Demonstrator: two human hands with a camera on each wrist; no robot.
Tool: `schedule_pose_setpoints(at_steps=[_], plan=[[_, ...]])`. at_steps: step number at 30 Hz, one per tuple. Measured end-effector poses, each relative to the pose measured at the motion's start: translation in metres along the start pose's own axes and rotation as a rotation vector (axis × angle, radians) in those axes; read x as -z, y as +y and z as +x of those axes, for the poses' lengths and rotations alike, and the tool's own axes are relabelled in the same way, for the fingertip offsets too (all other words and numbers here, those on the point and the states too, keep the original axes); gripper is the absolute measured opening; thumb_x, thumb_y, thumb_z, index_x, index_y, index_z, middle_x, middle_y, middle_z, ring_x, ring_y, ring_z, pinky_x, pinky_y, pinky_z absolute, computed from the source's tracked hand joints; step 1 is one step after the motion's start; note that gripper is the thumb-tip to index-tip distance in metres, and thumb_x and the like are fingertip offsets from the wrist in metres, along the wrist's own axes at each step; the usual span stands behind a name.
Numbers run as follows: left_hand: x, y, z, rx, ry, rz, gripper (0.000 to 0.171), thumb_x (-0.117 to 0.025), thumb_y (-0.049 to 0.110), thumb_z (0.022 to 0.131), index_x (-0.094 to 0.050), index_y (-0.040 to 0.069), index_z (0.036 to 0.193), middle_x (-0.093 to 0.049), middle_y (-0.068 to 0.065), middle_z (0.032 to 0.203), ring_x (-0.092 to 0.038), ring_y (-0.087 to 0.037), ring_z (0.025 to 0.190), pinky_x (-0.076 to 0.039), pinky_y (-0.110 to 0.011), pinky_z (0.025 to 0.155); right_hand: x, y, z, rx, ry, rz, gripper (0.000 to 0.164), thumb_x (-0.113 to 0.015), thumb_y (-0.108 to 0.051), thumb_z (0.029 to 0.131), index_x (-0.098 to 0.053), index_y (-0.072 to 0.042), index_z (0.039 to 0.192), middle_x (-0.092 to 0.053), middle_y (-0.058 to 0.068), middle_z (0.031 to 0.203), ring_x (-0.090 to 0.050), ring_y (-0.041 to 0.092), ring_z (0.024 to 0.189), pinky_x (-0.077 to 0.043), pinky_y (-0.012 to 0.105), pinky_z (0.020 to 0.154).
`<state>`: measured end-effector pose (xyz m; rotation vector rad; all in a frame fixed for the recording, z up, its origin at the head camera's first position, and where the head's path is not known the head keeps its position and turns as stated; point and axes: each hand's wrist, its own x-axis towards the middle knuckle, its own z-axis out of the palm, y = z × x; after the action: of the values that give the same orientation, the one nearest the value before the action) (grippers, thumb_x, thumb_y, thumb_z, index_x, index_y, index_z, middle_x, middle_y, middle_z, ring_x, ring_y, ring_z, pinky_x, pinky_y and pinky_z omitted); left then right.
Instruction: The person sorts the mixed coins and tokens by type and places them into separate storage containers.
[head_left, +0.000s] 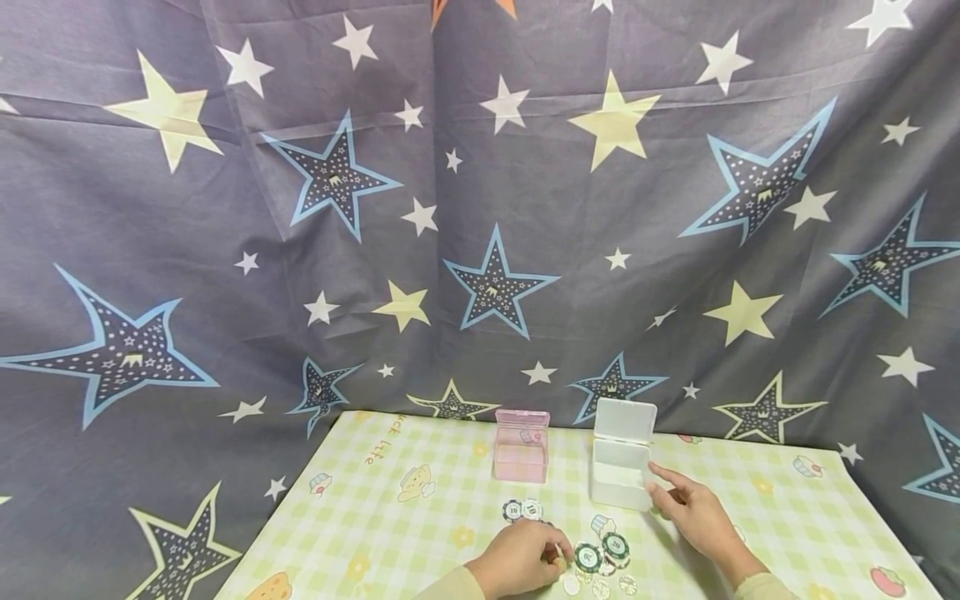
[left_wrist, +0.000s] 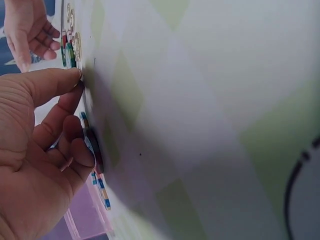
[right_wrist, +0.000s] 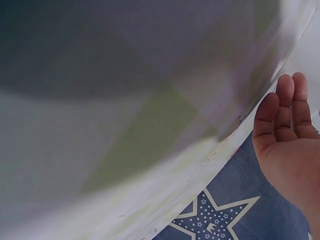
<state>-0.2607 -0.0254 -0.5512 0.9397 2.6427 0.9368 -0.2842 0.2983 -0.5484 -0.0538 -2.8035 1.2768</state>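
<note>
My left hand (head_left: pixel 525 557) is low over the table, beside the loose pieces. Its thumb and index finger pinch what looks like a gold coin (head_left: pixel 561 564), mostly hidden by the fingertips. In the left wrist view the left hand (left_wrist: pixel 45 125) has its other fingers curled inward, near the edges of poker chips (left_wrist: pixel 102 192). Just right of it lie green-and-white poker chips (head_left: pixel 588 557) and several gold coins (head_left: pixel 601 588). With fingers nearly straight, my right hand (head_left: pixel 696 517) touches the right side of an open white box (head_left: pixel 621 492).
A pink clear box (head_left: pixel 521 467) stands with its lid up, left of the white one. Black and white chips (head_left: pixel 532 508) lie in front of it. The checked tablecloth (head_left: pixel 360 508) covers the table, and a star-patterned curtain (head_left: pixel 525 200) hangs behind.
</note>
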Motion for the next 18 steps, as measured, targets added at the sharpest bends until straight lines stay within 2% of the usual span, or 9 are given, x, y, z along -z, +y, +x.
schedule_pose_setpoints(at_steps=[4,7,12,18], plan=[[0.0007,-0.0015,-0.0004,0.008,-0.01,-0.034,0.017,-0.081,0.009,0.09,-0.083,0.025,0.094,-0.066,0.021,0.073,-0.05,0.007,0.066,-0.046,-0.018,0.078,0.0002,0.0003,0.0002,-0.004,-0.005,0.005,0.059,-0.066,-0.041,0.106,-0.055,-0.013,0.157,-0.082,0.002,0.093,-0.068,0.01,0.081,-0.048,0.026,0.068],[0.0009,-0.0012,-0.001,-0.002,0.003,-0.001,0.014,-0.083,0.012,0.09,-0.084,0.025,0.089,-0.068,0.022,0.073,-0.051,0.009,0.067,-0.046,-0.019,0.086,0.0003,0.0001,0.0005,-0.003,-0.006,0.001,0.059,-0.065,-0.041,0.107,-0.054,-0.013,0.157,-0.082,0.002,0.094,-0.069,0.01,0.082,-0.048,0.026,0.068],[0.0009,0.0003,-0.0003,0.004,0.012,0.035,0.013,-0.083,0.013,0.09,-0.085,0.025,0.089,-0.071,0.021,0.074,-0.052,0.009,0.067,-0.046,-0.016,0.079,0.0003,0.0,0.0006,0.003,-0.003,-0.003,0.059,-0.065,-0.041,0.107,-0.055,-0.012,0.157,-0.082,0.002,0.094,-0.07,0.011,0.083,-0.05,0.026,0.07],[0.0004,0.0002,-0.0006,0.023,0.008,0.032,0.013,-0.082,0.012,0.089,-0.085,0.025,0.091,-0.07,0.021,0.073,-0.051,0.008,0.065,-0.045,-0.014,0.072,0.0001,0.0001,0.0,0.01,0.01,-0.004,0.056,-0.066,-0.036,0.107,-0.056,-0.011,0.156,-0.082,0.003,0.092,-0.073,0.012,0.084,-0.053,0.027,0.073]])
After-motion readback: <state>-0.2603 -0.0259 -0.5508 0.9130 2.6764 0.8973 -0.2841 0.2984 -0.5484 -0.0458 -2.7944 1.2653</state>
